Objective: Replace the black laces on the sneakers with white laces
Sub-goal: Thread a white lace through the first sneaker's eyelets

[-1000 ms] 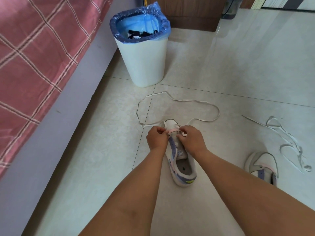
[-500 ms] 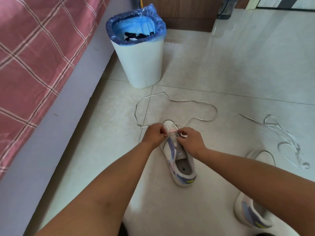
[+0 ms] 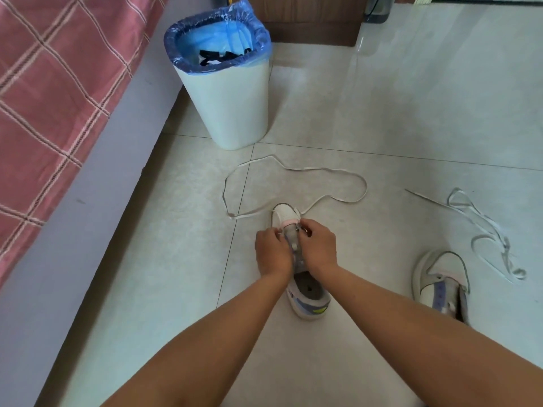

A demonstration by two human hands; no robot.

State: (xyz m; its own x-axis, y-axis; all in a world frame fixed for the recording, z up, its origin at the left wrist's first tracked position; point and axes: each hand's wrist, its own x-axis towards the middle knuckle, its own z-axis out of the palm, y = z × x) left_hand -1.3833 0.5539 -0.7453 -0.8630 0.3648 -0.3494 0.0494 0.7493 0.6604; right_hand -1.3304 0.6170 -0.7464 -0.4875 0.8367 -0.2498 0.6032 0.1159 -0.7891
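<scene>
A white sneaker with blue and pink trim stands on the floor, toe pointing away from me. A white lace runs through its front eyelets and loops out over the tiles. My left hand grips the sneaker's left side at the eyelets. My right hand pinches the lace at the right eyelets. A second sneaker without a lace sits to the right, with another white lace tangled beyond it. The black laces lie in the bin.
A white bin with a blue liner stands ahead. A bed with a pink checked cover and grey side runs along the left. A wooden cabinet stands at the back. Pale tiles cover the floor.
Both hands have slid a little back along the sneaker's eyelets and drawn closer together. The view has shifted, so the second sneaker shows fully at the right again.
</scene>
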